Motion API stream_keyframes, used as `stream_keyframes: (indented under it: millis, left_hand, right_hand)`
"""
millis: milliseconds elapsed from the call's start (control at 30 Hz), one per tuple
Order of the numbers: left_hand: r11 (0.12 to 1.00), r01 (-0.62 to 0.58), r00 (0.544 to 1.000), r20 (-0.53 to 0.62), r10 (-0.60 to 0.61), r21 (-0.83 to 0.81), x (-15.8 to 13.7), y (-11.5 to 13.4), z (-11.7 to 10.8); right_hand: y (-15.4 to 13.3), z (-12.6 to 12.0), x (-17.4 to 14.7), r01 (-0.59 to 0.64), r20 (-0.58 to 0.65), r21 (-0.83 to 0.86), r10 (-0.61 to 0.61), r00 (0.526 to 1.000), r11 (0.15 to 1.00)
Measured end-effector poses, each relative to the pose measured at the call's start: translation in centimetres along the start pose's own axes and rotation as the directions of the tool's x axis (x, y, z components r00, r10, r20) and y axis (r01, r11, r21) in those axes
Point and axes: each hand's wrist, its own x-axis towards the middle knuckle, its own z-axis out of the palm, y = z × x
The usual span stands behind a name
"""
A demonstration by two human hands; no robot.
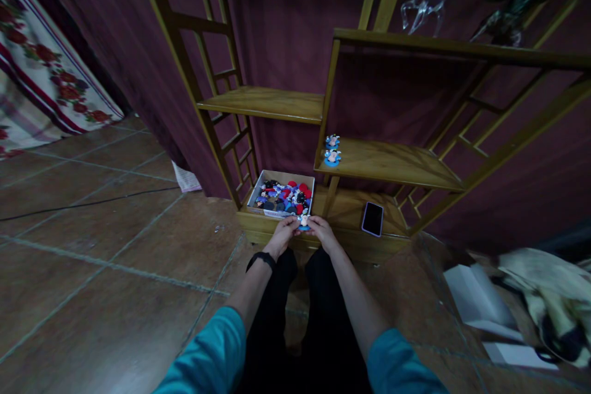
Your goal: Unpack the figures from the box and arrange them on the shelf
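A small toy figurine (303,221) with a blue base is held between my two hands, just in front of the box. My left hand (283,234) pinches its left side, and my right hand (322,231) grips it from the right. Right behind them, a cardboard box (312,189) holds many small red, black, purple and white figurines (281,197). Two similar figurines on blue bases, a front one (332,157) and a back one (332,141), stand on the left end of the middle right shelf (392,163).
A phone (372,219) lies on the low shelf at the right. Above the left side is a wooden shelf (268,103). A glass deer (425,0) and a dark green statue (512,9) stand on the top right shelf. White packaging (480,301) lies on the floor at right.
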Motion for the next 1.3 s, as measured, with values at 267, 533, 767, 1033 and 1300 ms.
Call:
stream_keyframes:
  millis: [267,533,767,1033,1300]
  left_hand:
    - [0.999,-0.01,0.999,0.034,0.009,0.04,0.01,0.07,-0.02]
    - [0.995,-0.03,0.998,0.066,0.024,0.096,-0.62,0.69,0.37]
    - [0.993,-0.037,0.998,0.058,0.031,0.113,-0.54,0.65,0.31]
    - [0.992,-0.036,0.998,0.059,0.029,0.122,-0.58,0.75,0.4]
    - [0.992,-0.024,0.999,0.037,0.02,0.126,-0.67,0.86,0.47]
  right_hand:
    - [-0.03,0.0,-0.01,-0.006,-0.005,0.001,0.006,1.0,1.0]
    - [-0.25,0.06,-0.15,-0.009,-0.008,-0.028,0.009,1.0,1.0]
    - [-0.5,0.13,-0.41,-0.005,0.004,-0.029,0.005,1.0,1.0]
    - [-0.62,0.25,-0.49,-0.01,0.006,-0.042,0.01,1.0,0.999]
    - [-0.26,0.04,-0.33,-0.008,0.02,-0.053,0.009,1.0,0.999]
